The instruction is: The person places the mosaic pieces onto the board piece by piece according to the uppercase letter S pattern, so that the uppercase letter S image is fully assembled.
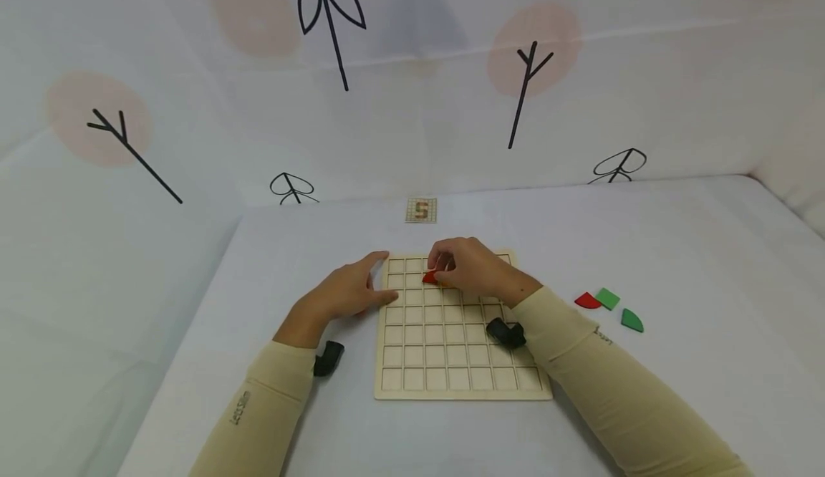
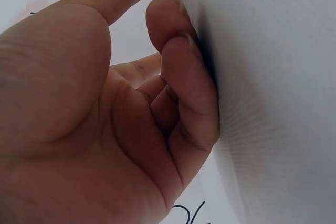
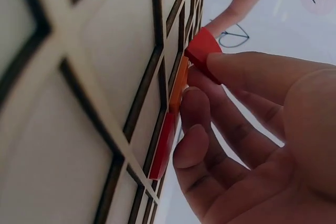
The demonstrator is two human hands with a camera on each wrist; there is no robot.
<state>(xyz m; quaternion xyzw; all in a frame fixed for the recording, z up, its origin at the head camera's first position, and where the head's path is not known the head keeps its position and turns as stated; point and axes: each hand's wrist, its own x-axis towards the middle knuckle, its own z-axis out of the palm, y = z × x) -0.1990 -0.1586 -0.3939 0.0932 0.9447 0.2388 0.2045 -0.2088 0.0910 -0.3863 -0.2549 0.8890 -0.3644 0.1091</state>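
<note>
A pale wooden grid board (image 1: 457, 394) lies flat on the white cloth. My right hand (image 1: 473, 268) pinches a red quarter-round piece (image 3: 203, 51) between thumb and fingers, tilted over the upper part of the board. Under its fingers, an orange piece (image 3: 179, 85) and another red piece (image 3: 164, 148) lie in neighbouring cells. My left hand (image 1: 344, 291) rests at the board's upper left edge, thumb on the rim and index finger stretched to the corner. In the left wrist view the other fingers of the left hand (image 2: 121, 93) are bent beside the board's edge.
To the right of the board lie a red quarter-round piece (image 1: 587, 301), a light green square (image 1: 607, 299) and a green quarter-round piece (image 1: 632, 320). A small card with an S-like pattern (image 1: 421, 210) lies behind the board. Patterned cloth (image 1: 412, 119) hangs at the back.
</note>
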